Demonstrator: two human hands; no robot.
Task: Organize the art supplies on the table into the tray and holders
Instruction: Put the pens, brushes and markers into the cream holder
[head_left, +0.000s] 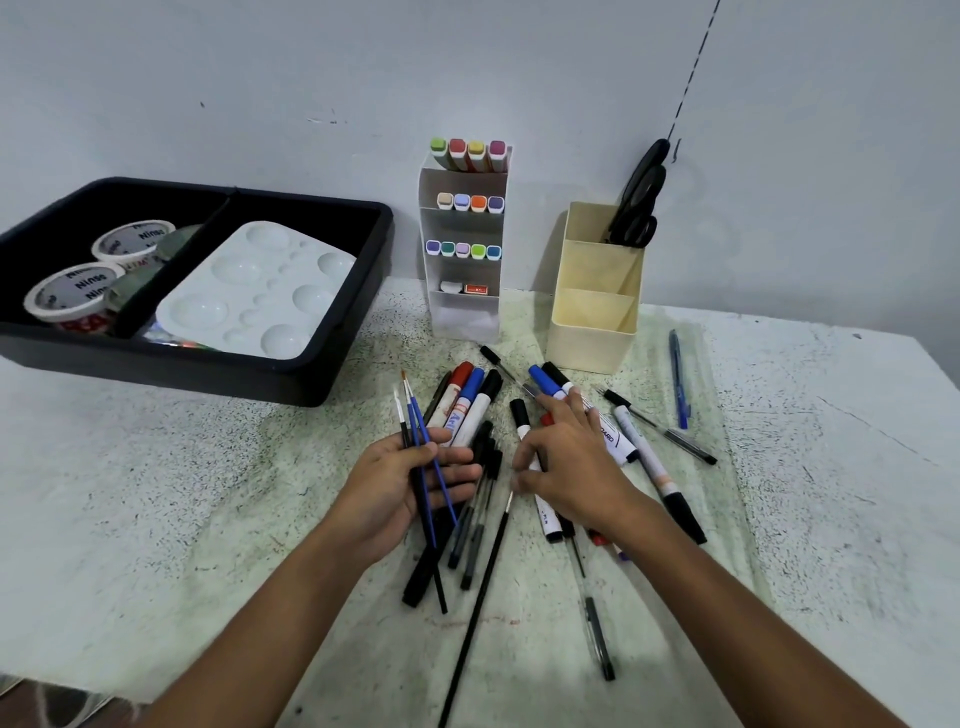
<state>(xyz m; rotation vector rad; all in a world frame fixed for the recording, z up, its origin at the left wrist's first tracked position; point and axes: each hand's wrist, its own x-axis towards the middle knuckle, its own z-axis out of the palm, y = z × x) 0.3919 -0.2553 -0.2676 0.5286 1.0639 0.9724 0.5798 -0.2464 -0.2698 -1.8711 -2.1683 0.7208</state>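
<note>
Two hands sort a scatter of pens, markers and brushes on a speckled table.

The left hand (410, 480) lies palm-up with its fingers curled round a few thin paintbrushes (415, 441), two with blue handles, bristles pointing away. The right hand (566, 457) is palm-down over the pile, fingers bent and resting on the whiteboard markers (621, 441); whether it actually grips one cannot be told. More markers (467, 405) and black pens (475, 525) lie loose between and around the hands, and a blue pen (678, 379) lies apart to the right. At the back left, the black tray (291, 374) holds a white paint palette (260, 291) and tape rolls (78, 296). A white tiered holder (462, 312) carries coloured markers, and just beside it a cream holder (592, 312) contains black scissors (639, 197).
</note>
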